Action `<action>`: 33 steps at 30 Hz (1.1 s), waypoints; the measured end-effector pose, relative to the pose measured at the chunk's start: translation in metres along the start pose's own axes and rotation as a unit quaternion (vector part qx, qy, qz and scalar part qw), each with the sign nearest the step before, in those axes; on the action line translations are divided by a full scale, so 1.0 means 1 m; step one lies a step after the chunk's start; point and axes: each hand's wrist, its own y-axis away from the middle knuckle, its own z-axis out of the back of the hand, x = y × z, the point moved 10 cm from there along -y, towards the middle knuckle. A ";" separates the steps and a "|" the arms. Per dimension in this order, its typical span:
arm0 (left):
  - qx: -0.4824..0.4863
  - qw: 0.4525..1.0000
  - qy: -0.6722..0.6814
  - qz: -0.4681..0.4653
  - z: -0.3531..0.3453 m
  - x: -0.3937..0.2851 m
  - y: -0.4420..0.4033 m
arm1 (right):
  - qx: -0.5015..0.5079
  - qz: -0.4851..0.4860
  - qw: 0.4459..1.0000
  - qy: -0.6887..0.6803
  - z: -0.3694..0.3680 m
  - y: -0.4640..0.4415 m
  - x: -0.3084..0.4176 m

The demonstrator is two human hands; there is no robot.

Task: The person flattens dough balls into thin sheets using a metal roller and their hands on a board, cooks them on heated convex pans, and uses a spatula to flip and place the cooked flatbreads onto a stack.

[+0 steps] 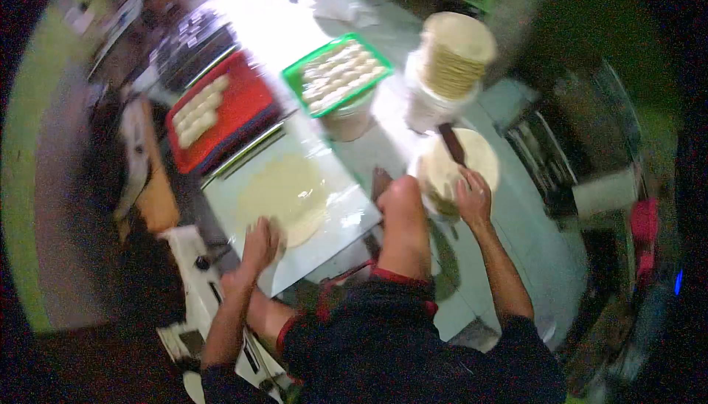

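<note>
A thin round sheet of dough (284, 194) lies flat on a white board (346, 208) in front of me. At its near left edge is my left hand (263, 245), fingers curled and blurred; what they hold, if anything, is hidden. My right hand (474, 196) is closed around a dark, flat spatula-like tool (452, 144). That tool reaches over a pale round flatbread (476, 153) on top of a white container. Blur hides whether the tool touches the flatbread.
Dough balls fill a green tray (293, 79) resting on a bucket (350, 123). More sit in a red tray (247, 90) beyond the board. A tall stack of flatbreads (453, 53) stands in a white bucket at the back right. My knee (404, 208) rises between board and container.
</note>
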 end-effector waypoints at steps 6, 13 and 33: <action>-0.208 0.971 -0.069 0.091 0.207 0.076 -0.111 | 0.234 0.078 0.952 -0.181 -0.147 -0.044 0.221; -0.476 0.870 -0.131 -0.011 0.349 0.023 -0.090 | 0.174 0.311 0.921 -0.159 -0.311 -0.100 0.359; -0.202 0.971 0.121 0.048 0.055 0.117 -0.088 | 0.126 0.674 0.719 -0.116 -0.355 -0.061 0.397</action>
